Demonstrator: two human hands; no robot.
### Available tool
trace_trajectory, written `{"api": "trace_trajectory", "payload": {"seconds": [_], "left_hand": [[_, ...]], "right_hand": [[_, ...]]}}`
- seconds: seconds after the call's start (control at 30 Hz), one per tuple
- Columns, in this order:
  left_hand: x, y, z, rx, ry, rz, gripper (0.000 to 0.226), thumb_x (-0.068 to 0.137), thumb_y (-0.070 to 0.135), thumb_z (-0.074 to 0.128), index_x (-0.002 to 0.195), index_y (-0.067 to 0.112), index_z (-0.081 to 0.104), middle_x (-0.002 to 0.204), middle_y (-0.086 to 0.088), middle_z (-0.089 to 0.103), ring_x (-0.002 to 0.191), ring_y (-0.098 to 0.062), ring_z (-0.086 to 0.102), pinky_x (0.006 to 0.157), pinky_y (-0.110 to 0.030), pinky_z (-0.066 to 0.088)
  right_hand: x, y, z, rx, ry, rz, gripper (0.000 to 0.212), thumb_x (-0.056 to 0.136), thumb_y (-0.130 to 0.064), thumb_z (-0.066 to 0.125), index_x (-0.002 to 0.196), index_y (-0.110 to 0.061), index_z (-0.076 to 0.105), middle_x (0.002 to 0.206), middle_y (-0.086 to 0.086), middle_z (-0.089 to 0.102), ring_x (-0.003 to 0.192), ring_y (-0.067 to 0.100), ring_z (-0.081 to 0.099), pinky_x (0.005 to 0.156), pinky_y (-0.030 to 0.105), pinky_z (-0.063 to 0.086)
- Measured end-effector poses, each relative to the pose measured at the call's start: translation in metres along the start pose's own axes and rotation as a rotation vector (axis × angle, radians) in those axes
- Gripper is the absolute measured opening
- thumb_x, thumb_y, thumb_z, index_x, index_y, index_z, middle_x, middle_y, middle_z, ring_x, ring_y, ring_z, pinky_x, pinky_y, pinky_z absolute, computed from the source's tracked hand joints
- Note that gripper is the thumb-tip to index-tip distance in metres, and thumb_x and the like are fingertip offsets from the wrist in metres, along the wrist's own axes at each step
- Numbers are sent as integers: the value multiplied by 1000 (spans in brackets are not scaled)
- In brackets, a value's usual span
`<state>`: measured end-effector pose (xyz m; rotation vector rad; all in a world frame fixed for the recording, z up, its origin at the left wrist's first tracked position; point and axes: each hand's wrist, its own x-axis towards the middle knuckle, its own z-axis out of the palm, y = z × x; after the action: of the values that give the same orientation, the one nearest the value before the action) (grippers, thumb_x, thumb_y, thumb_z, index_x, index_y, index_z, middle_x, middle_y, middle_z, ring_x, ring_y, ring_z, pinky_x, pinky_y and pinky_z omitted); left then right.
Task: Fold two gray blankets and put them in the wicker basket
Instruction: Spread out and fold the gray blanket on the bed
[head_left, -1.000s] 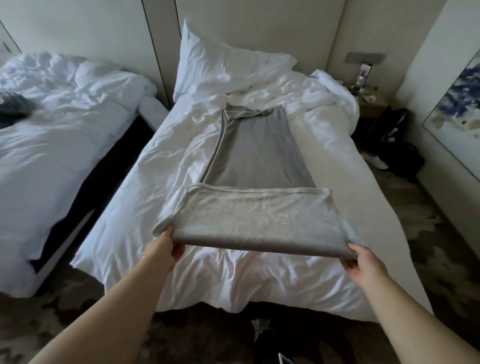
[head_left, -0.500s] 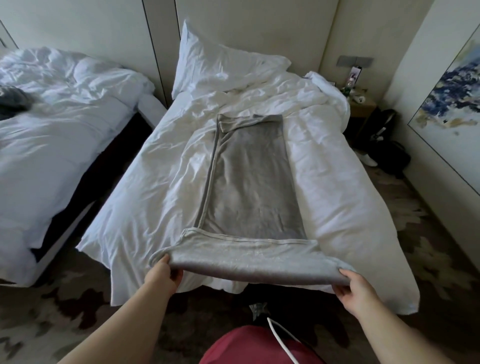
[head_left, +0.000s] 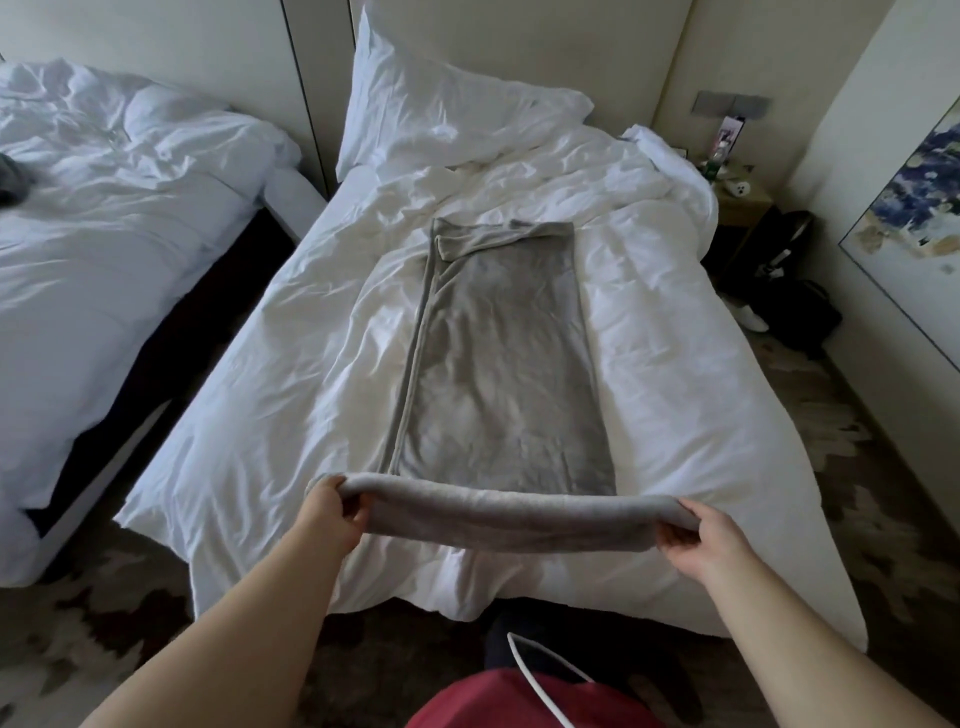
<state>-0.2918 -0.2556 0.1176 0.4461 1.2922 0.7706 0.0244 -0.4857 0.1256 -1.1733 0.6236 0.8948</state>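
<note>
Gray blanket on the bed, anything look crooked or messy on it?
Yes: the gray blanket is rumpled at its far end, the left corner flopped over. The near end, gripped by the left hand and right hand, looks even.

A bed (head_left: 691, 415) with a rumpled white duvet fills the middle of the room, its head against a pale panelled wall (head_left: 519, 31). A large white pillow (head_left: 457, 119) leans upright at the bed's head. Left of the bed, across a narrow dark gap, stands a second bed (head_left: 104, 244), also in creased white linen. Beside the bed's head on the right sits a small wooden nightstand (head_left: 740, 208) holding a few items too small to tell, with a grey switch plate (head_left: 730, 104) on the wall above. Farther right of the bed, a framed abstract painting (head_left: 914, 197) in blue and ochre hangs on the side wall, and a dark bag (head_left: 800, 317) lies on the floor between them. A brown-and-cream patterned carpet (head_left: 852, 452) surrounds the bed's foot. The light is soft and even.
</note>
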Motion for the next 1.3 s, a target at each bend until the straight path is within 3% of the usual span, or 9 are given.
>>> {"api": "trace_trajectory", "payload": {"seconds": [0.13, 0.3, 0.37, 0.47, 0.7, 0.87, 1.03, 1.17, 1.3], "left_hand": [[39, 26, 51, -78, 77, -95, 29, 98, -2, 41, 72, 10, 42, 73, -5, 42, 61, -12, 43, 43, -9, 44], [103, 47, 112, -254, 102, -191, 15, 96, 7, 48, 81, 7, 51, 78, -4, 48, 70, -11, 48, 42, -5, 44], [130, 50, 129, -260, 136, -190, 8, 96, 18, 50, 95, 10, 54, 95, -5, 54, 90, -17, 58, 59, -16, 55], [170, 43, 146, -196, 38, -259, 51, 95, 37, 52, 137, 11, 40, 126, -12, 46, 130, -26, 46, 97, -34, 44], [220, -5, 142, -71, 81, -419, 60, 96, 42, 46, 146, 13, 34, 149, -11, 36, 129, -28, 45, 104, -39, 38], [213, -15, 125, -45, 128, -416, 16, 97, 33, 45, 94, 18, 49, 85, -5, 46, 74, -19, 50, 79, -32, 48], [192, -26, 93, 23, 205, -353, 14, 98, 25, 46, 93, 14, 53, 80, -2, 48, 68, -15, 48, 71, -28, 47], [181, -47, 54, 187, 269, -382, 10, 92, 4, 48, 95, 9, 55, 75, 0, 45, 62, -8, 44, 41, -17, 47], [167, -68, 42, 210, 455, -379, 50, 80, 19, 74, 125, 9, 54, 99, -3, 60, 86, -16, 58, 66, -27, 50]], "right_hand": [[45, -26, 45, -2, 3, 27, 14, 94, -9, 50, 81, -5, 54, 82, 13, 55, 73, 23, 54, 64, 33, 47], [115, -54, 103, 1, 33, 64, 14, 94, -10, 50, 82, -6, 54, 85, 12, 56, 76, 23, 55, 65, 33, 49], [144, -60, 123, -1, 66, 66, 14, 95, -12, 50, 82, -7, 53, 85, 12, 55, 76, 22, 55, 64, 32, 48], [183, -59, 146, -62, 102, 106, 21, 96, -24, 51, 84, -7, 50, 87, 12, 51, 75, 20, 54, 63, 30, 50], [231, -21, 149, -221, 141, 188, 56, 98, -23, 49, 146, -2, 29, 144, 15, 42, 134, 24, 43, 108, 35, 35], [229, -11, 133, -243, 175, 150, 47, 100, -18, 45, 143, -2, 35, 145, 13, 44, 134, 23, 43, 107, 33, 36], [207, 1, 105, -270, 217, 138, 42, 99, -17, 45, 139, -4, 41, 143, 12, 46, 133, 21, 44, 104, 32, 38], [188, 23, 69, -278, 303, 162, 28, 98, -13, 48, 124, -5, 53, 121, 11, 53, 112, 20, 56, 83, 25, 47], [184, 43, 39, -336, 435, 285, 18, 95, -10, 52, 78, -9, 48, 79, 6, 47, 64, 15, 43, 36, 16, 46]]}}
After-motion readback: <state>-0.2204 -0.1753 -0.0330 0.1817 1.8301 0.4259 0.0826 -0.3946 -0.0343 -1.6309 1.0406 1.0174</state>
